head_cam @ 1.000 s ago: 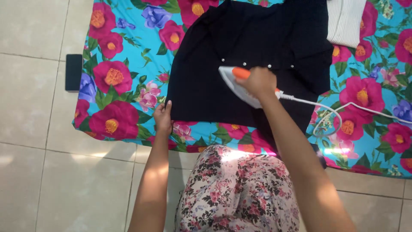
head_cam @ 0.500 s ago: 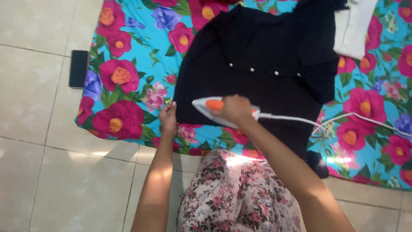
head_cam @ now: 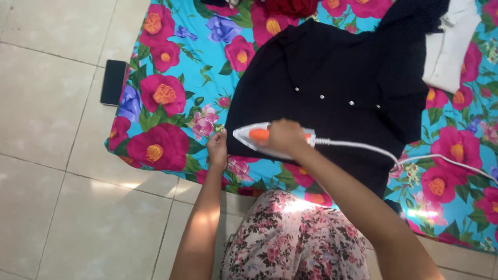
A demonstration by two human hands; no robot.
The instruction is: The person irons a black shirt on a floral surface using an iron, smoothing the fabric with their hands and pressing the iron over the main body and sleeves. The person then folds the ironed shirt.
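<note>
A black garment (head_cam: 337, 88) with a row of small silver studs lies spread on a turquoise blanket (head_cam: 171, 62) printed with pink flowers. My right hand (head_cam: 284, 136) grips the handle of a white and orange iron (head_cam: 249, 136) that rests flat on the garment's near left edge, its tip pointing left. My left hand (head_cam: 218, 149) pinches the garment's lower left edge just beside the iron's tip, holding the cloth against the blanket. The iron's white cord (head_cam: 373, 151) trails off to the right over the garment and blanket.
A black phone (head_cam: 114, 82) lies at the blanket's left edge on the tiled floor (head_cam: 57, 207). A folded white cloth (head_cam: 448, 49) sits at the top right and a dark red cloth (head_cam: 290, 7) at the top. My floral-clad lap (head_cam: 290, 243) is near the bottom.
The iron has slid left and nearer to me across the garment, from its middle to its left edge, ending close to my left hand. My left hand has stayed at the edge.
</note>
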